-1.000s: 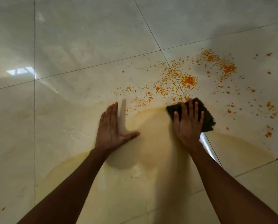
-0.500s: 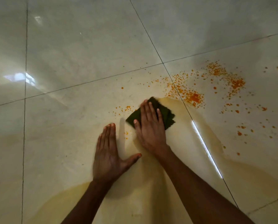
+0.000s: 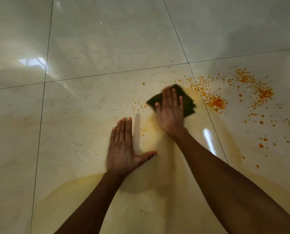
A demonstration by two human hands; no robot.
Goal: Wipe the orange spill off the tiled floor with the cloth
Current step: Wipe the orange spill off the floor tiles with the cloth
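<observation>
No text, label, brand, number or sign is showing anywhere that can be read.

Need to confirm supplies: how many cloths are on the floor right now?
1. A dark green folded cloth lies under the right hand, beside the orange spill. None elsewhere in view.
</observation>
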